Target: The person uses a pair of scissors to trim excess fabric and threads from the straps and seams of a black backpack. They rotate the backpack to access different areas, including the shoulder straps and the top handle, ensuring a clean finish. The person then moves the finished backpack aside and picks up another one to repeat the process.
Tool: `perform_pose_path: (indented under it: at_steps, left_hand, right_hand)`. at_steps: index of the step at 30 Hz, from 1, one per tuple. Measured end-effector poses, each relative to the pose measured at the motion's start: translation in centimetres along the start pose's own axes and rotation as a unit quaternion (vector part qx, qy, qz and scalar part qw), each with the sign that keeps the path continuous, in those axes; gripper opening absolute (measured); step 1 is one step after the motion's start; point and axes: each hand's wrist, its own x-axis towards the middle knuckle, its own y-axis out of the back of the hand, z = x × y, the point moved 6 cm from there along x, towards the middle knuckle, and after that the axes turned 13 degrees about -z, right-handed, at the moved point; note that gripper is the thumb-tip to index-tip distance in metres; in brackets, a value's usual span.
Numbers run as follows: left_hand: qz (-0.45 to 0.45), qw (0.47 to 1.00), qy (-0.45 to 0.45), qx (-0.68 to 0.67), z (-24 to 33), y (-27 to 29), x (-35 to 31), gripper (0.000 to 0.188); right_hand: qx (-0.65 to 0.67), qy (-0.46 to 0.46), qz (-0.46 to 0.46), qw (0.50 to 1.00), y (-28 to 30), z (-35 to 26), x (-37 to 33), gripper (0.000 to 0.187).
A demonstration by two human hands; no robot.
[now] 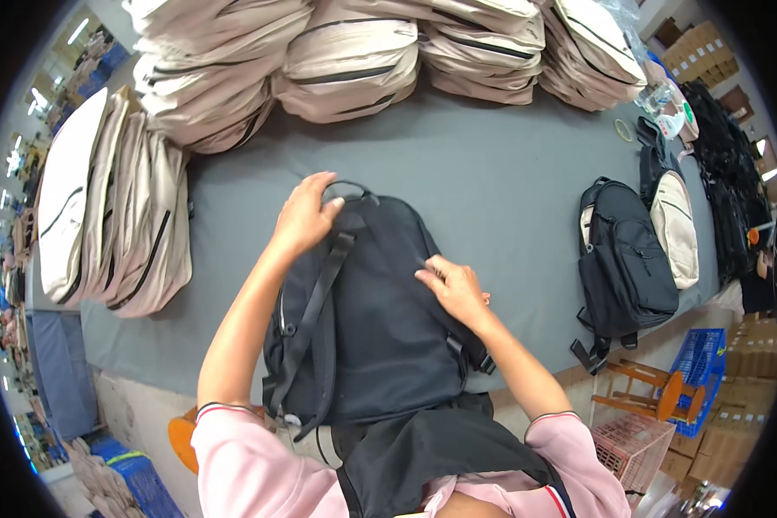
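A black backpack (388, 302) lies on the grey-covered table in front of me, its strap side up and its top pointing away. At its top left corner my left hand (307, 213) has curled fingers and thumb around the left end of the thin carry handle (354, 185). My right hand (456, 292) pinches the dark shoulder strap along the bag's right edge; its fingertips partly hide the strap. The other shoulder strap (319, 298) runs down the left side of the bag. The lower end of the bag reaches the table's near edge, against my black apron (440, 449).
Tall stacks of cream backpacks (350, 65) line the far edge, and more cream bags (116, 216) stand at the left. On the right are another black backpack (630, 259) and a cream one (675, 229). A wooden stool (656, 393) and a pink crate (626, 449) stand below right.
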Motion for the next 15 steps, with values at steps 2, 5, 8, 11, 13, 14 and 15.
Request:
perform_pose_path:
  at_steps: [2,5,8,11,13,14,15]
  left_hand:
    - [-0.011,0.999,0.027,-0.018,-3.1,-3.1,4.3,0.049]
    - [0.01,0.995,0.047,-0.09,-8.9,-7.3,8.3,0.049]
    - [-0.096,0.981,0.091,-0.139,-9.1,-9.2,11.0,0.044]
    - [-0.197,0.936,0.09,-0.278,-6.3,-8.3,10.2,0.027]
    - [-0.229,0.921,0.088,-0.301,-6.3,-8.5,9.8,0.021]
    - [-0.244,0.913,0.089,-0.315,-6.4,-8.6,9.4,0.018]
    - [-0.244,0.911,0.09,-0.321,-6.4,-8.6,9.2,0.011]
  right_hand:
    - [0.039,0.034,0.014,0.999,0.1,0.8,-0.1,0.029]
    - [0.049,0.045,-0.042,0.997,-0.6,0.6,0.5,0.026]
    - [0.023,0.051,-0.003,0.998,0.1,1.8,-0.2,0.028]
    - [0.064,0.002,0.004,0.998,0.0,4.1,-0.5,0.033]
    - [0.079,-0.013,0.029,0.996,0.1,5.8,-0.3,0.035]
    - [0.084,-0.021,0.039,0.995,0.0,6.5,-0.3,0.037]
    - [0.081,-0.035,0.044,0.995,0.0,6.5,-0.3,0.039]
